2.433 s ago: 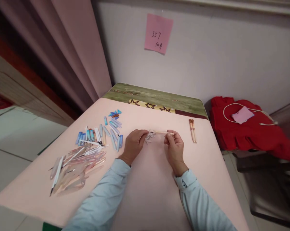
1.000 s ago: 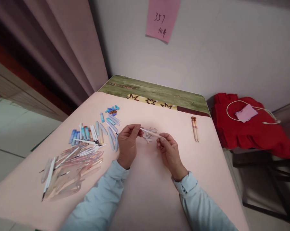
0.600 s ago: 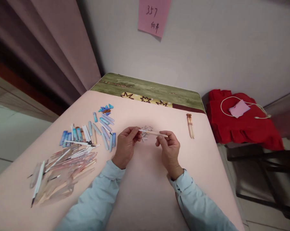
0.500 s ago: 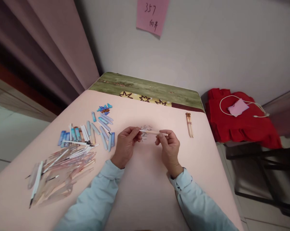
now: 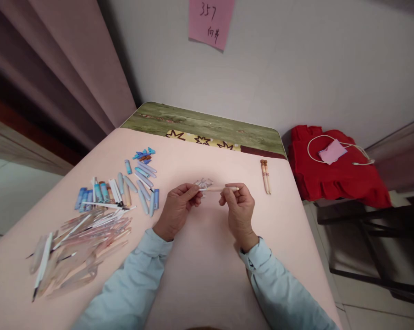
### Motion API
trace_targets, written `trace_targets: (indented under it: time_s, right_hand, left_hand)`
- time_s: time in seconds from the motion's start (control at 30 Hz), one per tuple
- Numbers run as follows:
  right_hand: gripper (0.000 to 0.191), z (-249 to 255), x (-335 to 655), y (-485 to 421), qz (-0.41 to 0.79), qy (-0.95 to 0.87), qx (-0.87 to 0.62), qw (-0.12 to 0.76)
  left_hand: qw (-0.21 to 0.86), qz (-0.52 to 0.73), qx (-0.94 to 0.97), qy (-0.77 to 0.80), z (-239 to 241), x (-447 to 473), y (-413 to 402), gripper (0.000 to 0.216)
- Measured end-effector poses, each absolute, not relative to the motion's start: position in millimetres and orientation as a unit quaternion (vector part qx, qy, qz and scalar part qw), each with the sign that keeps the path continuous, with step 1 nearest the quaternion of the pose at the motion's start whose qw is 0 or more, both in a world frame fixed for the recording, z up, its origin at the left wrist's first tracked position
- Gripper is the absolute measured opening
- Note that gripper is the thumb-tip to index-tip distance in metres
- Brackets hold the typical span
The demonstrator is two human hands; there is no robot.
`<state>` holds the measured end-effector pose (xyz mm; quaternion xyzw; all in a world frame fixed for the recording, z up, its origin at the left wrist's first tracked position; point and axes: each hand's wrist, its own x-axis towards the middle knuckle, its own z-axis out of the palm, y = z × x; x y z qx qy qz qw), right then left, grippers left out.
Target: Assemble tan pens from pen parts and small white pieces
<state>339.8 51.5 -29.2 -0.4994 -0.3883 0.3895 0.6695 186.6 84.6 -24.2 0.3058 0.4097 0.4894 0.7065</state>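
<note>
A thin pale pen barrel (image 5: 218, 188) lies level between my two hands above the pink table cover (image 5: 207, 275). My left hand (image 5: 175, 210) pinches its left end with fingers closed. My right hand (image 5: 238, 210) grips its right end between thumb and fingers. Just behind the pen a few small clear parts (image 5: 203, 183) lie on the cover. Two finished pale pens (image 5: 265, 176) lie side by side to the right of my hands.
To the left lie blue pen caps (image 5: 119, 189), a small heap of blue bits (image 5: 143, 155) and a pile of clear barrels and refills (image 5: 79, 238). A red cloth with a white cable (image 5: 333, 172) sits on a chair at right. A pink note (image 5: 211, 22) hangs on the wall.
The pen was tilted a second ago and now lies level between my hands. My hands have drawn a little closer together, and the view has shifted slightly.
</note>
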Motion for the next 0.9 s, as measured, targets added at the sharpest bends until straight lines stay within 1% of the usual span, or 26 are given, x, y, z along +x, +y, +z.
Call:
trace_targets:
  time_s: [0.2,0.37,0.57,0.73,0.9]
  right_hand:
    - [0.022,-27,338,51,0.388,-0.388,-0.506,0.666]
    - [0.022,-22,338,50,0.378,-0.395,-0.511,0.664]
    - [0.024,-14,340,47,0.342,-0.418,-0.529,0.655]
    - [0.022,-11,340,46,0.331,-0.414,-0.526,0.665]
    - [0.02,-12,341,47,0.331,-0.408,-0.524,0.671]
  left_hand:
    - [0.699,0.493,0.311,0.414,-24,187,85,0.02]
    - [0.676,0.526,0.305,0.417,-24,185,89,0.02]
    - [0.687,0.528,0.283,0.411,-24,187,89,0.022]
    - [0.688,0.539,0.256,0.413,-24,188,88,0.023]
    - [0.662,0.567,0.254,0.42,-24,186,91,0.023]
